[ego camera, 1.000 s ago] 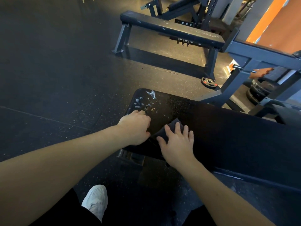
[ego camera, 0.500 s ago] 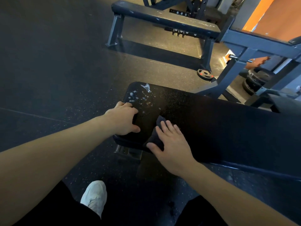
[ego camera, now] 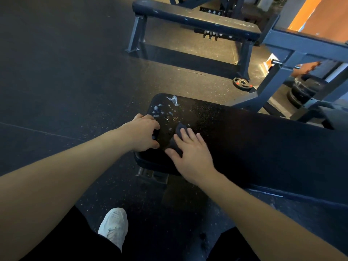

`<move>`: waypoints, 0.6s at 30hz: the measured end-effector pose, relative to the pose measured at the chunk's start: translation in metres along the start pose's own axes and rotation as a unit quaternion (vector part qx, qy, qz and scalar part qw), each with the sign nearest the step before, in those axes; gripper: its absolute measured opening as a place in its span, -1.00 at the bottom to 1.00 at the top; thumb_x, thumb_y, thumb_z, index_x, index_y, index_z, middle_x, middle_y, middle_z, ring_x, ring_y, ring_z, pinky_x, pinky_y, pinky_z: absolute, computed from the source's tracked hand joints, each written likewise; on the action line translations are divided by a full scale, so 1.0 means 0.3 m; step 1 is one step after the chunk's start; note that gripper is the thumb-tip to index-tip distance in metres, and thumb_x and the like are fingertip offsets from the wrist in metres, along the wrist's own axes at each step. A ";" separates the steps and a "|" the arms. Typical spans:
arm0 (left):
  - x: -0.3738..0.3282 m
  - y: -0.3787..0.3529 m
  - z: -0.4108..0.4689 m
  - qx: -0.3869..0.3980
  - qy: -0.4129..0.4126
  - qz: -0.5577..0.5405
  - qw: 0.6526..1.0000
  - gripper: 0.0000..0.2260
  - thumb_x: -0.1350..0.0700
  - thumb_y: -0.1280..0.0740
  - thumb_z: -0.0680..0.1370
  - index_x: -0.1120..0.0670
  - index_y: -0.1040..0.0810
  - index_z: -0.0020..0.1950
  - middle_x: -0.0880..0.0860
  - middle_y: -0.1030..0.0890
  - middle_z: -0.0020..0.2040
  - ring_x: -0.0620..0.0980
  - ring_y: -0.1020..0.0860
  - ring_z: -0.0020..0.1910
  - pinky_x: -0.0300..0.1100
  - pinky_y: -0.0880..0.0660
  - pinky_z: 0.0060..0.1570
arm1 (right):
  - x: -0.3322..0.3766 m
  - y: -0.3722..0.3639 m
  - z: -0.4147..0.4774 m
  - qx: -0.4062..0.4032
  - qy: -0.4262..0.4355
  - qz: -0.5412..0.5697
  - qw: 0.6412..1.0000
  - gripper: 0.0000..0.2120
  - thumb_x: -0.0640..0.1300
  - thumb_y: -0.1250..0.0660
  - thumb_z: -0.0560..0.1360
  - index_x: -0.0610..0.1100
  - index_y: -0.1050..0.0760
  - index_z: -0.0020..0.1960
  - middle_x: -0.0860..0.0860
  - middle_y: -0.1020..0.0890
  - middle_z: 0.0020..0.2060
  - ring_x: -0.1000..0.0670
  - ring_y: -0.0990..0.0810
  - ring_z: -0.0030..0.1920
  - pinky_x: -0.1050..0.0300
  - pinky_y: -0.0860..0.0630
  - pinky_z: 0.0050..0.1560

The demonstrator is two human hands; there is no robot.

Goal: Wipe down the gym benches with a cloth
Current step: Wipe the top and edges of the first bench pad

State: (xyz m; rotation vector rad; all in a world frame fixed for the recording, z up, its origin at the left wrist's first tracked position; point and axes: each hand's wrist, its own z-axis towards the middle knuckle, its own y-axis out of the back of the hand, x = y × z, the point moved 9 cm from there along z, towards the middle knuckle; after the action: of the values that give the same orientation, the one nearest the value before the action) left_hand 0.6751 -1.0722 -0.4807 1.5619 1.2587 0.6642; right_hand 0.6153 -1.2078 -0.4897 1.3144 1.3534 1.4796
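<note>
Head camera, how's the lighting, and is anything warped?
Head view: the near bench is dim, so the dark cloth under the right hand barely stands out; warm light hits the floor by the far bench; wide-angle warping at the edges.

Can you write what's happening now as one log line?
wiping | right hand flat on cloth | left hand grips bench end | foam ahead unwiped

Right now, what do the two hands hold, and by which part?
The left hand grips the near bench at its end edge. The right hand only presses the cloth flat.
</note>
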 end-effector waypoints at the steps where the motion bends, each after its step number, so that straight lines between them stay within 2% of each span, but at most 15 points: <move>1: 0.002 0.006 0.006 -0.002 0.003 -0.009 1.000 -0.35 -0.16 -0.43 0.55 -0.02 -0.31 0.57 0.03 -0.27 0.55 0.15 -0.20 0.52 0.07 -0.27 0.45 | -0.035 0.013 -0.005 -0.002 0.003 -0.004 1.000 -0.44 0.20 -0.04 0.69 -0.01 -0.23 0.61 0.00 -0.14 0.64 -0.03 0.03 0.64 -0.04 0.13 0.62; 3: 0.015 0.013 0.022 -0.010 0.016 -0.026 0.999 -0.33 -0.16 -0.44 0.54 -0.01 -0.30 0.58 0.04 -0.25 0.55 0.16 -0.19 0.52 0.10 -0.30 0.45 | -0.153 0.045 0.000 -0.010 -0.024 -0.026 0.999 -0.53 0.09 -0.06 0.71 0.00 -0.28 0.59 0.03 -0.20 0.62 -0.05 -0.02 0.63 -0.08 0.07 0.61; 5: 0.034 0.014 0.037 -0.016 0.031 -0.038 0.999 -0.24 -0.22 -0.46 0.50 0.00 -0.25 0.60 0.06 -0.19 0.58 0.19 -0.16 0.54 0.16 -0.31 0.47 | -0.304 0.097 0.014 -0.018 -0.095 -0.035 0.995 -0.56 0.03 -0.05 0.71 0.00 -0.32 0.56 0.02 -0.23 0.61 -0.11 -0.04 0.63 -0.13 0.04 0.60; 8: 0.081 0.009 0.059 -0.012 0.059 -0.065 0.996 -0.15 -0.26 -0.48 0.47 0.03 -0.21 0.62 0.09 -0.21 0.58 0.22 -0.20 0.54 0.17 -0.31 0.47 | -0.381 0.103 0.051 -0.012 -0.173 -0.029 0.984 -0.53 0.07 -0.02 0.71 -0.07 -0.37 0.53 -0.08 -0.26 0.59 -0.15 -0.08 0.62 -0.16 0.01 0.60; 10: 0.105 0.015 0.071 -0.014 0.073 -0.112 0.991 -0.19 -0.22 -0.50 0.46 0.05 -0.27 0.59 0.11 -0.35 0.51 0.19 -0.36 0.46 0.10 -0.41 0.39 | -0.277 0.070 0.100 -0.023 -0.157 -0.044 0.986 -0.38 0.24 0.02 0.66 -0.14 -0.37 0.51 -0.16 -0.27 0.57 -0.17 -0.12 0.60 -0.18 -0.03 0.58; 12: 0.114 0.027 0.080 -0.034 0.082 -0.141 0.986 -0.30 -0.16 -0.53 0.46 0.05 -0.38 0.50 0.10 -0.49 0.39 0.14 -0.49 0.33 0.00 -0.49 0.22 | -0.141 0.026 0.139 -0.025 -0.111 -0.040 0.993 -0.27 0.33 0.02 0.63 -0.16 -0.26 0.58 -0.18 -0.18 0.61 -0.16 -0.03 0.62 -0.14 0.06 0.61; 14: 0.119 0.033 0.090 -0.049 0.088 -0.140 0.985 -0.37 -0.14 -0.53 0.46 0.06 -0.44 0.43 0.09 -0.54 0.31 0.13 -0.53 0.25 -0.02 -0.51 0.14 | -0.080 0.011 0.158 -0.014 -0.064 -0.039 0.997 -0.34 0.24 -0.03 0.67 -0.15 -0.17 0.62 -0.14 -0.11 0.63 -0.12 0.03 0.64 -0.09 0.12 0.62; 16: 0.122 0.032 0.101 -0.047 0.092 -0.137 0.985 -0.39 -0.15 -0.53 0.46 0.08 -0.47 0.41 0.10 -0.53 0.29 0.14 -0.54 0.23 -0.01 -0.53 0.12 | -0.124 0.039 0.167 -0.006 -0.042 -0.003 0.999 -0.44 0.10 -0.11 0.69 -0.11 -0.21 0.61 -0.08 -0.14 0.63 -0.06 0.00 0.64 -0.03 0.11 0.61; 18: 0.131 0.020 0.112 -0.042 0.093 -0.137 0.985 -0.36 -0.18 -0.52 0.46 0.07 -0.47 0.43 0.12 -0.48 0.34 0.16 -0.52 0.25 0.02 -0.53 0.17 | -0.235 0.078 0.177 -0.014 -0.056 0.016 0.998 -0.51 0.02 -0.16 0.69 -0.10 -0.29 0.58 -0.05 -0.22 0.61 -0.05 -0.08 0.62 -0.01 0.06 0.58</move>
State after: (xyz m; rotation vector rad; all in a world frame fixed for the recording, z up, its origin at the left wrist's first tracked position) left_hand 0.7188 -1.0469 -0.4936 1.2502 1.5305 0.6855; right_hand 0.6846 -1.2672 -0.4852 1.3860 1.2413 1.4180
